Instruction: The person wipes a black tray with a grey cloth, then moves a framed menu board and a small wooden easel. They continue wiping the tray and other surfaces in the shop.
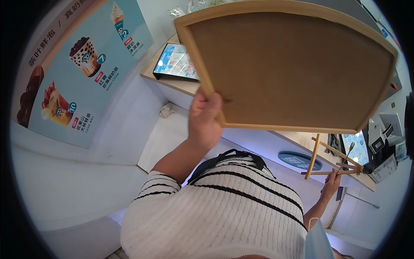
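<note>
A wood-framed board [291, 71] with a plain brown face fills the upper middle of the view. My left hand [207, 119] grips its frame near the lower left corner, with the thumb on the face. Over on the right, my right hand [331, 184] holds a small wooden easel [313, 158] by one of its legs. A thin metal fork [351, 149] stands up from the same hand, tines at the top. The easel's legs overlap the counter's edge in the picture; whether they touch it I cannot tell.
A light wood counter [181, 84] runs behind the board. It bears a menu stand [178, 61], a blue-and-white menu sheet [355, 145], a dark cloth [333, 142] and a white payment device [376, 139]. A wall poster [93, 71] shows drinks. Crumpled tissue [167, 111] lies on a low white surface.
</note>
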Action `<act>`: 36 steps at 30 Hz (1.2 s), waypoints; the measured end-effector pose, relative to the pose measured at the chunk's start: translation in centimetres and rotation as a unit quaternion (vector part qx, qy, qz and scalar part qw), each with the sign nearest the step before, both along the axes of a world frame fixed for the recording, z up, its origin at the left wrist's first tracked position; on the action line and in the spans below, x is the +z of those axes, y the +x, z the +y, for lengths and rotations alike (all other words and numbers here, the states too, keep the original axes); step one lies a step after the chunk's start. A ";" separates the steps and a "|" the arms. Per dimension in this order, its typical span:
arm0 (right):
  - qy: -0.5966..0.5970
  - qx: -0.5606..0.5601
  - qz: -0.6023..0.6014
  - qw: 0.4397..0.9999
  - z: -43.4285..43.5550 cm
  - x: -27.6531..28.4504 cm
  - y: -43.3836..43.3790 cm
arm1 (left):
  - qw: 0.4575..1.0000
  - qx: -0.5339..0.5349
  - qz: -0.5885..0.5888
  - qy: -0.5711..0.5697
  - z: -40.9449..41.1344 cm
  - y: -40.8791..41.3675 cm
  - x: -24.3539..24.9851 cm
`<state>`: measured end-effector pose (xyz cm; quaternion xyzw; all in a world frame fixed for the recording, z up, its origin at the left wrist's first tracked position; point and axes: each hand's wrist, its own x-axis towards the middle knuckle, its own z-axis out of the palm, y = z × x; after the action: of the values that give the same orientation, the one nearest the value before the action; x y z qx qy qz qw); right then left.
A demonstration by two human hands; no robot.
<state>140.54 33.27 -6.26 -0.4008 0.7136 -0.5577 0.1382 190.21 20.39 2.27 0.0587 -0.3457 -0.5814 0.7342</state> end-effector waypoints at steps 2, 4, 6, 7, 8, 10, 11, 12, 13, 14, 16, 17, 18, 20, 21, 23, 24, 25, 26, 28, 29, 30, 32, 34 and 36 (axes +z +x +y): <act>0.006 -0.009 -0.044 0.999 1.3 0.4 0.5 | 0.999 0.041 0.011 0.018 -0.3 4.0 -2.0; 0.041 0.014 -0.028 0.999 2.8 1.8 1.7 | 0.987 0.129 0.015 0.092 -0.2 7.6 -2.4; 0.068 0.037 -0.016 0.997 4.5 3.6 3.1 | 0.976 0.176 0.021 0.123 -0.8 11.3 -3.1; 0.093 0.064 0.007 0.994 5.0 4.8 4.1 | 0.969 0.199 0.017 0.143 -1.2 12.8 -3.5; 0.119 0.091 0.030 0.988 5.6 6.0 5.2 | 0.961 0.221 0.012 0.164 -1.8 14.2 -3.9; 0.170 0.121 0.076 0.975 6.6 8.3 8.2 | 0.945 0.256 0.004 0.205 -3.6 16.2 -5.2; 0.168 0.144 0.102 0.970 6.6 9.1 9.6 | 0.943 0.256 -0.001 0.211 -4.3 16.9 -6.0; 0.164 0.168 0.125 0.964 6.5 9.6 11.0 | 0.943 0.256 -0.008 0.214 -5.0 17.5 -6.4; 0.161 0.190 0.147 0.957 6.4 10.2 12.4 | 0.942 0.254 -0.016 0.218 -5.6 18.0 -7.0; 0.181 0.206 0.141 0.951 6.2 11.3 13.7 | 0.939 0.256 -0.026 0.229 -6.1 18.6 -7.7; 0.165 0.218 0.207 0.939 5.6 12.0 16.0 | 0.933 0.257 -0.043 0.250 -7.5 19.8 -9.2; 0.157 0.222 0.237 0.933 5.2 12.3 17.1 | 0.931 0.250 -0.046 0.262 -8.6 20.3 -10.1; 0.164 0.280 0.272 0.906 3.6 13.5 18.5 | 0.927 0.251 -0.048 0.276 -9.5 21.2 -11.1; 0.123 0.356 0.258 0.890 0.5 13.2 20.8 | 0.925 0.240 -0.054 0.291 -11.6 22.9 -12.9; 0.077 0.407 0.284 0.865 -1.5 13.2 22.5 | 0.925 0.231 -0.055 0.295 -12.9 23.8 -13.8; 0.045 0.468 0.326 0.820 -4.6 11.6 24.0 | 0.923 0.214 -0.064 0.314 -15.4 24.6 -15.1; 0.000 0.492 0.272 0.827 -6.3 12.1 26.6 | 0.918 0.213 -0.074 0.327 -16.5 24.8 -15.3; 0.023 0.503 0.358 0.786 -8.0 11.9 27.6 | 0.912 0.215 -0.083 0.338 -17.5 25.3 -15.6; 0.052 0.506 0.443 0.738 -9.5 11.8 28.6 | 0.914 0.206 -0.088 0.338 -18.8 25.6 -16.2; 0.074 0.526 0.360 0.767 -12.2 11.2 32.4 | 0.914 0.199 -0.099 0.340 -20.9 27.0 -18.2; 0.080 0.519 0.341 0.780 -13.5 10.6 34.2 | 0.911 0.192 -0.099 0.352 -21.6 28.0 -19.1; 0.088 0.510 0.323 0.792 -14.8 9.9 35.6 | 0.908 0.183 -0.099 0.365 -22.4 28.7 -20.0; 0.087 0.463 0.335 0.816 -17.9 7.6 37.4 | 0.903 0.183 -0.111 0.373 -23.2 29.2 -21.1; 0.126 0.412 0.293 0.854 -20.5 5.9 39.3 | 0.899 0.202 -0.132 0.366 -23.1 28.9 -21.6; 0.154 0.365 0.250 0.884 -22.8 4.2 40.8 | 0.890 0.235 -0.167 0.353 -22.9 28.4 -21.5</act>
<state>181.35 10.52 -2.11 -0.7327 0.6044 -0.2325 0.2095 218.60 -2.48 -19.27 0.4896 -0.2111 -0.4575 0.7116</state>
